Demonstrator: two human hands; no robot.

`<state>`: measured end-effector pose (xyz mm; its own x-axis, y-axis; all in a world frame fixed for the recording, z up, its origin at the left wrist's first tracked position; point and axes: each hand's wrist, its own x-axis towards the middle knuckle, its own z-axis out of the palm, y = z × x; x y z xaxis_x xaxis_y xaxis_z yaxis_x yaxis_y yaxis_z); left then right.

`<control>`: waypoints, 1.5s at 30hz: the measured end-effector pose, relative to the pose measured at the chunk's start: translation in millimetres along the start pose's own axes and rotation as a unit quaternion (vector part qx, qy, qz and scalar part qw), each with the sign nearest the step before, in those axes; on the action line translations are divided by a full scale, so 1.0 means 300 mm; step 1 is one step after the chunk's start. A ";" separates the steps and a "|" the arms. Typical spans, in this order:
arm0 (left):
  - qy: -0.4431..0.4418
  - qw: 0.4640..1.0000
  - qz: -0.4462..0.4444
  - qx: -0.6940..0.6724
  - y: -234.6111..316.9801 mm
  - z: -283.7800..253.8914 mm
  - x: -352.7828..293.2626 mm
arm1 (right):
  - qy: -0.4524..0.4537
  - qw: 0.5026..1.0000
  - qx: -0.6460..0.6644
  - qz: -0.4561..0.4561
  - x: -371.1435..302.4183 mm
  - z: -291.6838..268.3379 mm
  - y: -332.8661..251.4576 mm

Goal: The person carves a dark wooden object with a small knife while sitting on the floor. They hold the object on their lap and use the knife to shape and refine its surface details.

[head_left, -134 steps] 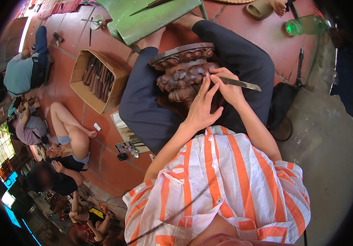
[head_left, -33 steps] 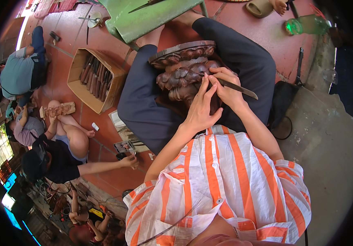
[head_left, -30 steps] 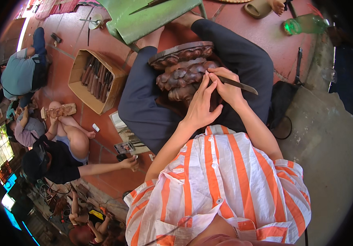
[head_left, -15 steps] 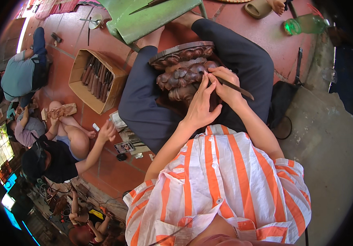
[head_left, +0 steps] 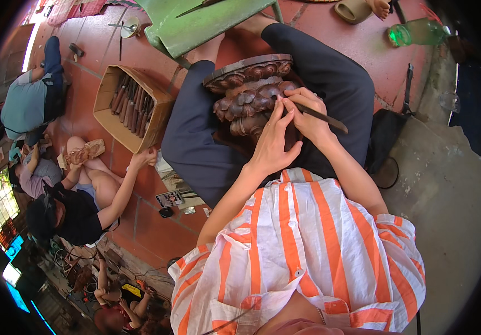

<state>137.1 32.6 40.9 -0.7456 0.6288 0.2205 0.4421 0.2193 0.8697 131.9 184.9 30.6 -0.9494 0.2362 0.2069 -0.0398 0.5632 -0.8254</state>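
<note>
A dark reddish-brown carved wooden piece point(head_left: 246, 101), with a round flat top and bands of scalloped relief, sits between my bent legs. My right hand point(head_left: 307, 114) is closed round a slim dark carving chisel point(head_left: 332, 120); its back end sticks out to the right, and its cutting tip is hidden by my fingers. My left hand point(head_left: 274, 139) lies against the near side of the carving, fingers stretched out and thumb apart. Its fingertips meet those of my right hand at the carved surface.
Left of my knee stands a cardboard box point(head_left: 104, 114) of wooden-handled tools. Ahead is a green plastic stool point(head_left: 212, 25) with a tool on it. A phone point(head_left: 170, 199) lies on the tiles. A co-worker's arm point(head_left: 126, 187) reaches near the box; a green bottle point(head_left: 419, 32) lies far right.
The co-worker's raised hand on the left has moved up to the box's near corner. My hands, the chisel and the carving have barely shifted.
</note>
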 end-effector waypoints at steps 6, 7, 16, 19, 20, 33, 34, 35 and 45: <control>0.000 1.000 0.011 -0.025 -0.017 -0.005 -0.011 | 0.050 0.998 -0.007 -0.026 -0.021 0.024 -0.027; -0.002 1.000 0.007 -0.020 -0.008 -0.009 -0.012 | 0.043 0.999 -0.006 -0.011 -0.020 0.022 -0.029; 0.009 1.000 0.005 -0.007 -0.002 0.002 -0.007 | 0.009 1.000 -0.015 -0.012 -0.001 0.001 -0.014; 0.007 1.000 0.011 -0.016 -0.017 0.006 -0.009 | 0.037 0.999 -0.023 -0.024 -0.017 0.021 -0.020; 0.006 1.000 0.014 -0.019 -0.020 0.002 -0.012 | 0.043 0.999 -0.018 -0.023 -0.021 0.024 -0.026; 0.018 1.000 0.007 0.010 -0.002 -0.013 -0.011 | 0.009 0.999 -0.031 0.036 -0.019 0.013 -0.046; 0.018 1.000 0.006 0.005 -0.005 -0.010 -0.006 | 0.010 0.999 -0.027 0.038 -0.019 0.012 -0.037; 0.017 1.000 0.005 -0.001 -0.009 -0.006 -0.003 | 0.011 0.999 -0.023 0.040 -0.021 0.013 -0.031; 0.001 1.000 0.015 -0.020 -0.025 -0.023 -0.015 | 0.039 0.999 -0.019 0.029 -0.050 0.033 -0.055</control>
<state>133.7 23.1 36.5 -0.7332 0.6335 0.2472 0.4435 0.1700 0.8800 143.6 164.3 35.8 -0.9223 0.3296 0.2016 0.0270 0.5755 -0.8174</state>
